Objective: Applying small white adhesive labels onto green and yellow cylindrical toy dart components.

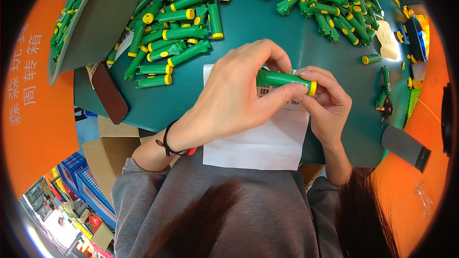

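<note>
A green plastic tube with a yellow end cap (277,78) lies level between my two hands, above a white sheet. My left hand (236,88) is closed round its left part, the thumb stretched along the near side. At the capped end, the fingers and thumb of my right hand (327,96) pinch the tube. A small pale patch, perhaps a label, shows beside the thumb tips. The white sheet (256,148) hangs over the table's near edge; printed barcode labels on its upper part show partly beneath the tube. My hands hide the tube's left end.
Heaps of similar green tubes (184,33) cover the far left and far right (330,5) of the green table (162,105). A dark phone (110,93) lies left, below a grey tub (112,9). Right are green-handled cutters (385,93) and a grey bottle (404,145).
</note>
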`<move>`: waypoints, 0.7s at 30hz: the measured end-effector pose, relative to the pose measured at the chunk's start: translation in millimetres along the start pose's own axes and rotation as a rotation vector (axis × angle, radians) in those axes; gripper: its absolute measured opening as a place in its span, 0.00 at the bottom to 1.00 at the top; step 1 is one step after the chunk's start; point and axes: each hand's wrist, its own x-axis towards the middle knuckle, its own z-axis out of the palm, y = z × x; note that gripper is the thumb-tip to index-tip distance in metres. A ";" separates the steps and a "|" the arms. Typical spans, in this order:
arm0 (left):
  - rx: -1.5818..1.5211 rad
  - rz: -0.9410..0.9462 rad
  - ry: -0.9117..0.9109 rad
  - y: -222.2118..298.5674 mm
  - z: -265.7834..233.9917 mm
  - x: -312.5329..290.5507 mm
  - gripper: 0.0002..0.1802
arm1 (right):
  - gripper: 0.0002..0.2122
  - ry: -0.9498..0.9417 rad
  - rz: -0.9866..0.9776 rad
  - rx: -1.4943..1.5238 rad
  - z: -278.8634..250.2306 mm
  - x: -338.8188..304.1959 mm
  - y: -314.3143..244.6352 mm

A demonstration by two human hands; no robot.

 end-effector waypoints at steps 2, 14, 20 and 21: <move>-0.090 -0.085 -0.012 -1.8 -1.4 1.8 0.08 | 0.18 0.006 -0.044 -0.020 -0.1 -0.5 0.8; 0.036 -0.036 0.068 -9.3 -29.8 2.6 0.10 | 0.24 -0.028 0.000 -0.223 -8.7 15.5 -8.3; 0.617 0.020 1.148 12.8 -226.1 9.2 0.21 | 0.18 -0.107 0.119 -0.864 -40.4 18.1 -6.6; 0.613 0.025 1.142 6.1 -237.8 8.8 0.21 | 0.15 -0.121 0.138 -0.846 -38.1 19.5 -5.7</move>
